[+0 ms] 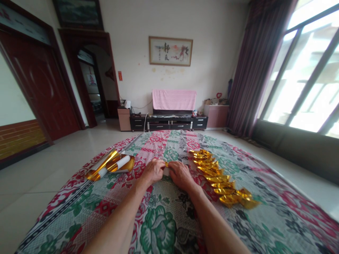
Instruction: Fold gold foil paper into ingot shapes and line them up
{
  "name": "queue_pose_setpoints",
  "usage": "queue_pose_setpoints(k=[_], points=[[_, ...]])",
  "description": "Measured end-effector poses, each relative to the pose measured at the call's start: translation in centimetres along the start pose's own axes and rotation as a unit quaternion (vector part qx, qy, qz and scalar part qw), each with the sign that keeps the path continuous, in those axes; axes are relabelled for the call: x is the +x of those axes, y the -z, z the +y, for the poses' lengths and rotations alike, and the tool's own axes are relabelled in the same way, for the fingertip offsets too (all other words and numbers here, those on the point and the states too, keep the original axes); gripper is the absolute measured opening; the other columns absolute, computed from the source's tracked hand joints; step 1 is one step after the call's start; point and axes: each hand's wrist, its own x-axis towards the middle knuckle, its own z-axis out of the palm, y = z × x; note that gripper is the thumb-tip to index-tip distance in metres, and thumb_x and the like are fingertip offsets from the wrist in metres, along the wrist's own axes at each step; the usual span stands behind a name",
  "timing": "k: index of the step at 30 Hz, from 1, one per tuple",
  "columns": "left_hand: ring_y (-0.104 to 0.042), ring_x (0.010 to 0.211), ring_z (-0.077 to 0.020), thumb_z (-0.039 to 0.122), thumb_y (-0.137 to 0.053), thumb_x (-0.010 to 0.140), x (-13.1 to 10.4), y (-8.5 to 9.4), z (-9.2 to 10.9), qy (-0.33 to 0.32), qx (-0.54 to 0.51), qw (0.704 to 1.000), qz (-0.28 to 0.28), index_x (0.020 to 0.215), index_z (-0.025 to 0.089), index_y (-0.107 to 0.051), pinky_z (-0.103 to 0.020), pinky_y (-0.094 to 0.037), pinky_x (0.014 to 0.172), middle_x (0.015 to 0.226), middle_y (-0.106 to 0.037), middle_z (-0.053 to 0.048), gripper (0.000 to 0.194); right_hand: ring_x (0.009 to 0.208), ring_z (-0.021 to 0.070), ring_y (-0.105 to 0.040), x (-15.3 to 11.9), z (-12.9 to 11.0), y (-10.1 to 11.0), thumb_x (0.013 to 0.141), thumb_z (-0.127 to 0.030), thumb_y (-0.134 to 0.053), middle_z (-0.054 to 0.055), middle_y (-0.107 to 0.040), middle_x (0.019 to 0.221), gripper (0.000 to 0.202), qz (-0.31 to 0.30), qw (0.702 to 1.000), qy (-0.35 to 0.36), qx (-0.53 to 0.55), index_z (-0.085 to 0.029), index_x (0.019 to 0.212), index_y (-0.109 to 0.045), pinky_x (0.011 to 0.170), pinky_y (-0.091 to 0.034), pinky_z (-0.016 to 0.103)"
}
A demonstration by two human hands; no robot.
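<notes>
My left hand (pixel 154 170) and right hand (pixel 181 173) pinch a small gold-and-white piece (pixel 166 171) between them over the flowered cloth (pixel 159 229), hiding most of its shape. To my right, folded gold pieces (pixel 214 171) overlap, partly covering one another.

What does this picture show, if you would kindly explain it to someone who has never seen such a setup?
There is no machine here, only a person's two bare hands. The single picture comes from a camera worn on the head, looking forward and down. The left hand and right hand meet in the middle, holding a small gold-and-white piece, mostly hidden by the fingers. Beneath lies a flowered cloth. On it, curled gold sheets with white backs lie to the left, and a row of folded gold pieces to the right.
</notes>
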Motion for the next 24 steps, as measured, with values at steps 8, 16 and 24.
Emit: queue_pose_setpoints(k=[8, 16, 24], points=[[-0.056, 0.088, -0.0185, 0.004, -0.042, 0.062, 0.01, 0.07, 0.08, -0.021, 0.003, 1.0, 0.015, 0.079, 0.017, -0.067, -0.033, -0.043, 0.086, 0.089, -0.065, -0.006, 0.033, 0.1, 0.017, -0.051, 0.0, -0.19, 0.19, 0.082, -0.019, -0.041, 0.003, -0.061, 0.106, 0.025, -0.007, 1.0, 0.012, -0.008, -0.023, 0.096, -0.06, 0.086, -0.036, 0.029], [-0.057, 0.09, -0.018, 0.003, -0.042, 0.062, 0.09, -0.53, -0.5, -0.04, -0.025, 0.999, 0.013, 0.085, 0.018, -0.069, -0.034, -0.043, 0.087, 0.093, -0.066, -0.005, 0.038, 0.1, 0.0163, -0.052, 0.09, -0.09, 0.22, 0.08, -0.018, -0.042, 0.002, -0.062, 0.107, 0.025, 0.0, 1.0, 0.011, -0.001, -0.024, 0.095, -0.062, 0.088, -0.037, 0.029], [-0.058, 0.092, -0.0149, 0.003, -0.039, 0.065, 0.05, 0.12, -0.88, -0.025, -0.083, 0.996, -0.013, 0.087, 0.019, -0.07, -0.03, -0.043, 0.09, 0.099, -0.066, -0.003, 0.041, 0.101, 0.0177, -0.054, 0.04, 0.41, 0.04, 0.069, -0.015, -0.054, 0.0, -0.063, 0.108, 0.026, 0.001, 0.996, 0.062, 0.061, -0.024, 0.091, -0.066, 0.092, -0.038, 0.032]])
